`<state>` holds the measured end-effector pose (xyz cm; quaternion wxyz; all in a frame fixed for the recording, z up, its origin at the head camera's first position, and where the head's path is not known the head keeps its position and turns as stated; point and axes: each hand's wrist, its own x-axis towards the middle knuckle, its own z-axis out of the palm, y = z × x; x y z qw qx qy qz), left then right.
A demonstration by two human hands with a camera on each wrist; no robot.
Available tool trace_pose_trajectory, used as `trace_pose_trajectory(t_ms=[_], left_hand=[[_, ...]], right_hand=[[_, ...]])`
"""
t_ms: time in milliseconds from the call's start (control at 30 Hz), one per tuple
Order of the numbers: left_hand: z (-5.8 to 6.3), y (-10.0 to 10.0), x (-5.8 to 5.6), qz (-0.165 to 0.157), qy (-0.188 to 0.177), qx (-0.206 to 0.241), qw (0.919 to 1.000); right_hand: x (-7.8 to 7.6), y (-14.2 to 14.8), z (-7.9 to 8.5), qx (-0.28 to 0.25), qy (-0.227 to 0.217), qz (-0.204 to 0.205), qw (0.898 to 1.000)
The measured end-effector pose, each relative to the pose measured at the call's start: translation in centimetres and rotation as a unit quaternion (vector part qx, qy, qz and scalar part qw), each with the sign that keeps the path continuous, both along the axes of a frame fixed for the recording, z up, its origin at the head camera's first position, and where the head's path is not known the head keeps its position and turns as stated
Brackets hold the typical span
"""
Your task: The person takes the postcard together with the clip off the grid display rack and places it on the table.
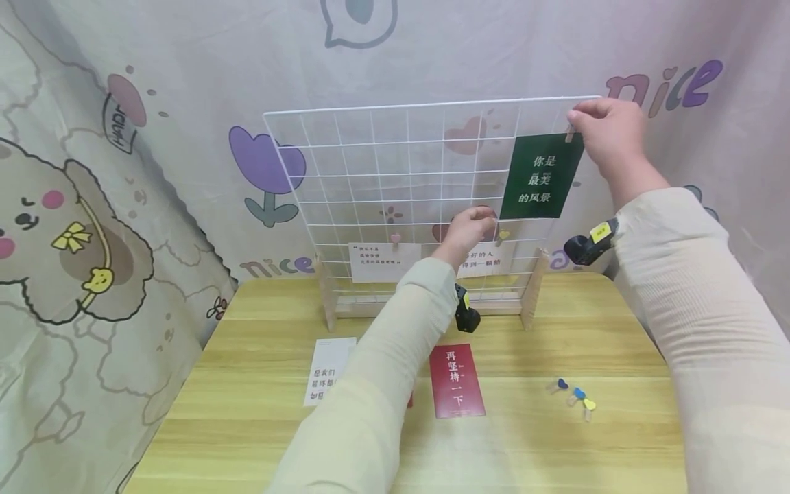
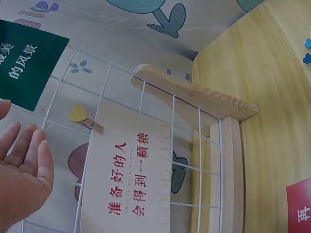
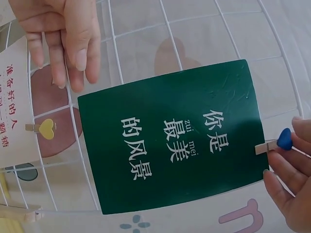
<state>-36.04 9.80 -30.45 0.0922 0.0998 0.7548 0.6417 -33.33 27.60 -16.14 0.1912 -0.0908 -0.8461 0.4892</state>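
Observation:
A dark green card point(image 3: 175, 141) with white characters hangs on the upper right of the white wire grid point(image 1: 426, 142). A small wooden clothespin point(image 3: 273, 144) with a blue heart bites its top edge. My right hand point(image 1: 614, 130) pinches this clothespin at the heart end. Below the card's lower corner, my left hand point(image 1: 464, 237) stays in front of the grid, fingers loosely bent and holding nothing. Close to it, a clothespin with a yellow heart point(image 2: 77, 114) fixes a white card point(image 2: 131, 179) with red print to the grid.
Another white card point(image 1: 376, 263) hangs at lower left under a pink-heart clip point(image 1: 396, 238). A red card point(image 1: 458, 381) and a white card point(image 1: 327, 367) lie on the wooden table point(image 1: 247, 384). Several loose heart clips point(image 1: 579, 393) lie at right. Wooden feet point(image 1: 532, 291) support the grid.

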Motion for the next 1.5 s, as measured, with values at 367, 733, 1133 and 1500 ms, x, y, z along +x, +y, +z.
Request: trace_pose_trajectory(t_ms=[367,733,1133,1500], left_hand=[[-0.2,0.8,0.2,-0.007,0.005,-0.012,0.9999],[-0.5,1.4,0.2,0.021,0.019,-0.007,0.9996],[-0.5,2.2,0.5,0.049,0.052,-0.011,0.9974],[-0.5,2.0,0.6,0.084,0.054,0.005,0.9950]], right_hand=[[-0.1,0.5,0.1,0.019,-0.021,0.010,1.000],[-0.5,0.4,0.2,0.011,-0.020,-0.006,1.000],[-0.9,0.8,-0.1,0.035,-0.006,-0.012,0.999],[-1.0,0.6,-0.6,-0.025,0.024,-0.029,0.999]])
